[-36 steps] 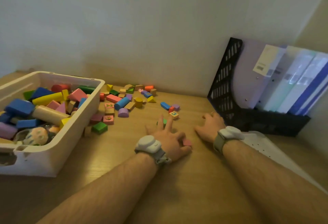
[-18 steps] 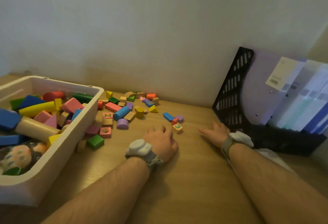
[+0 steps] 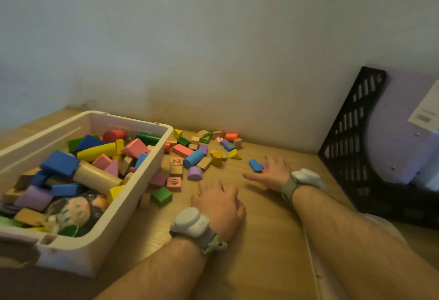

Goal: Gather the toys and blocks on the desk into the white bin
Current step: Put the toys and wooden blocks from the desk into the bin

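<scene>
Fingers of left hand [image 3: 219, 201] curled over pink block [image 3: 238, 202], right hand [image 3: 273, 175] now reaching onto blue block [image 3: 255, 165], fingers loosely spread, grip unclear, white bin [image 3: 133, 201] left, loose blocks [image 3: 193, 157] beside it

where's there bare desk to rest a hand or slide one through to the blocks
Bare wood lies in front of the left hand, between the white bin and the right forearm, and behind the right hand up to the black file rack. It is crowded from the bin's right wall back to the wall, where loose blocks lie close together.
</scene>
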`<state>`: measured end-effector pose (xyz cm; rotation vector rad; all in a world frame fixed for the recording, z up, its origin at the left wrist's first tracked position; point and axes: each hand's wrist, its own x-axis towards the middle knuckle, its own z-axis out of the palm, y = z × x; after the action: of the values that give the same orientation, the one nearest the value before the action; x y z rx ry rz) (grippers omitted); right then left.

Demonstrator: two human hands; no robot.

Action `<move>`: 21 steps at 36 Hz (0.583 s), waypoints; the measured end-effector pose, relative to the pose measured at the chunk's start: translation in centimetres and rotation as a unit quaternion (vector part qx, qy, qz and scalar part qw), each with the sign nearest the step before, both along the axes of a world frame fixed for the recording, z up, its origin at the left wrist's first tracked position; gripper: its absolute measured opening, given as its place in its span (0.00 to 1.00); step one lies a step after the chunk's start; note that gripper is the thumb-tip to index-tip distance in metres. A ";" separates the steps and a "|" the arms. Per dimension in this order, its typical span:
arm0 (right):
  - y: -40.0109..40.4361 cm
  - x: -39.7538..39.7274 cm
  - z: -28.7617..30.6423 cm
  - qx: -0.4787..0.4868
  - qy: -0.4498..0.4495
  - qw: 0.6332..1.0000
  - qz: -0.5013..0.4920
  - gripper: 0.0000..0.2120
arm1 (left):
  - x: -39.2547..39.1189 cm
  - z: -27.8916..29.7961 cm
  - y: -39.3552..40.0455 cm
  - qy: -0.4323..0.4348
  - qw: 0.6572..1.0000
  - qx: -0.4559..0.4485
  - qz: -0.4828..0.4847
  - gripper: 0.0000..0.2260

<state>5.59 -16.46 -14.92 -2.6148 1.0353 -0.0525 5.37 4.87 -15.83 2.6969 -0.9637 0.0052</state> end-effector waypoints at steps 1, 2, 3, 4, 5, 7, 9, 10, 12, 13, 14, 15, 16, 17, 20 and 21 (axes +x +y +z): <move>0.3 0.6 -0.1 -0.014 0.010 1.000 0.004 0.60 | 0.1 0.0 0.1 0.002 1.000 0.000 0.004 0.16; 0.3 0.8 -0.3 -0.029 0.017 0.999 0.003 0.59 | 0.0 0.1 0.0 0.004 1.000 -0.001 0.005 0.16; 0.6 1.3 -0.5 -0.046 0.021 0.999 0.003 0.56 | 0.1 0.1 0.0 0.004 1.000 -0.003 0.009 0.16; 0.8 1.7 -0.7 -0.068 0.023 0.997 0.001 0.51 | 0.0 0.0 0.0 0.004 1.000 -0.004 0.013 0.17; 1.1 1.9 -1.0 -0.090 0.024 0.996 0.001 0.45 | 0.1 0.0 0.0 0.004 1.000 -0.006 0.017 0.16; 1.5 2.3 -1.3 -0.123 0.028 0.992 0.007 0.35 | 0.2 0.1 -0.1 0.004 1.000 -0.006 0.021 0.16; 2.1 2.2 -1.4 -0.142 0.021 0.990 -0.003 0.30 | 0.4 0.2 -0.2 0.005 1.000 -0.007 0.027 0.16; 2.4 2.0 -1.5 -0.148 0.018 0.989 -0.013 0.29 | 0.5 0.3 -0.2 0.008 0.999 -0.006 0.031 0.16; 3.0 1.6 -1.5 -0.159 0.025 0.987 -0.022 0.30 | 0.8 0.5 0.0 0.019 0.999 -0.001 0.036 0.16; 3.4 1.5 -1.5 -0.161 0.029 0.986 -0.024 0.30 | 1.0 0.5 0.0 0.024 0.999 0.002 0.040 0.16; 3.7 1.4 -1.5 -0.156 0.032 0.987 -0.031 0.30 | 1.0 0.6 0.1 0.026 0.999 0.006 0.043 0.16; 4.2 1.2 -1.5 -0.145 0.033 0.988 -0.043 0.29 | 1.0 0.7 0.2 0.029 0.998 0.010 0.046 0.16; 4.8 0.9 -1.4 -0.134 0.027 0.989 -0.058 0.29 | 1.0 0.8 0.2 0.030 0.998 0.015 0.049 0.16; 5.4 0.6 -1.4 -0.121 0.016 0.990 -0.076 0.28 | 0.9 0.9 0.3 0.032 0.998 0.022 0.050 0.17; 7.6 -0.7 -1.5 -0.089 -0.030 0.989 -0.113 0.26 | 0.6 1.3 0.5 0.033 0.997 0.044 0.044 0.17; 8.3 -0.8 -1.5 -0.087 -0.038 0.990 -0.108 0.26 | 0.8 1.3 0.7 0.031 0.997 0.051 0.048 0.16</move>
<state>4.81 -8.12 -16.47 -2.6159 1.3365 -0.3043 6.19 5.53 -14.54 2.8156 -0.8356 -0.1105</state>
